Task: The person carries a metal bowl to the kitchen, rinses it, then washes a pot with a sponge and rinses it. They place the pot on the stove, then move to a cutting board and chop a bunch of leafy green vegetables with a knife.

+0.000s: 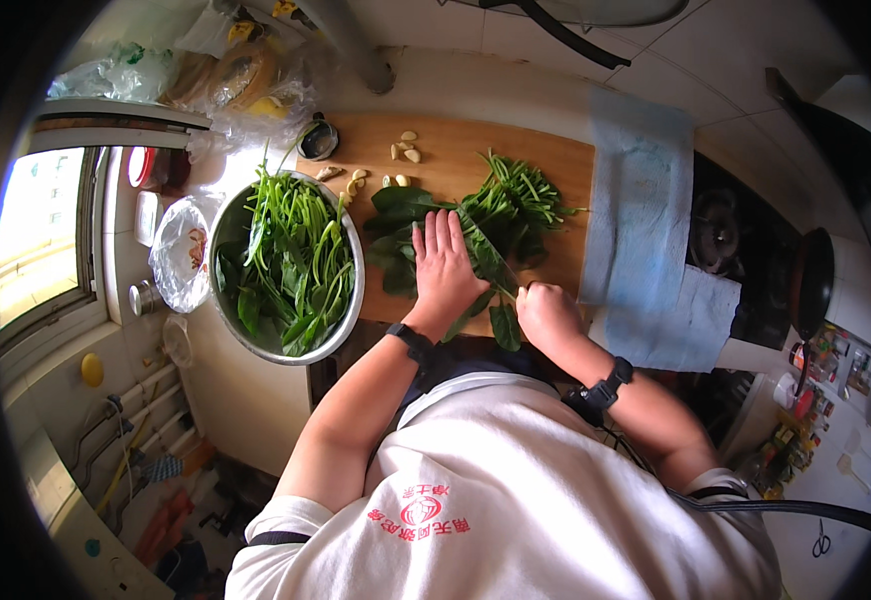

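My left hand (444, 266) lies flat over dark green spinach leaves (404, 206), fingers stretched out towards the far side of the wooden cutting board (480, 135). In my right hand (552, 311) is the handle of a kitchen knife (489, 244), mostly hidden by the fist. The blade slants up and left across the greens, close beside my left fingers. Beyond it, a bunch of cut spinach stems (522, 187) rests on the board. Several peeled garlic cloves (408, 147) lie near the board's far edge. A metal bowl (355, 300) of long-stemmed spinach (297, 255) stands left of the board.
A small dark-rimmed glass container (319, 139) sits at the board's far left corner. Blue cloths (634, 225) cover the counter on the right, beside a gas stove (717, 232). Left of the bowl are a plastic-covered dish (180, 255) and a red-lidded jar (140, 166).
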`<action>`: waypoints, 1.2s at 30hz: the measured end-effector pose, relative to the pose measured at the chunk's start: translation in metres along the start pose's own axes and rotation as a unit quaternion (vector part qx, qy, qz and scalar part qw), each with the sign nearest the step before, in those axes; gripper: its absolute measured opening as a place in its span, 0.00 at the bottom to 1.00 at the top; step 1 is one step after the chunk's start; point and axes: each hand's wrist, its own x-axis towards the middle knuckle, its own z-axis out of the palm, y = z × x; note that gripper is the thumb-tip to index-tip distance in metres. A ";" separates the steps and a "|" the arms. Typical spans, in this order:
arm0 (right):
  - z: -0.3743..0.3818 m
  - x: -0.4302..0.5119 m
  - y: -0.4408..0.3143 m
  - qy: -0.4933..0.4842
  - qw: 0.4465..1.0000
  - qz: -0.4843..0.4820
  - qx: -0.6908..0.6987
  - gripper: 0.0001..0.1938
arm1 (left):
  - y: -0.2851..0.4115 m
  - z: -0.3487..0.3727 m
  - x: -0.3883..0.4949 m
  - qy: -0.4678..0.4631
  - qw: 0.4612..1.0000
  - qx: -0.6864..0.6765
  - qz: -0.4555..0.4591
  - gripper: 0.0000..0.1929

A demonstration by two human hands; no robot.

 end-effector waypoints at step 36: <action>0.004 0.069 0.020 -0.042 0.982 0.135 0.128 0.19 | -0.001 -0.002 0.019 0.046 0.997 -0.023 0.054 0.51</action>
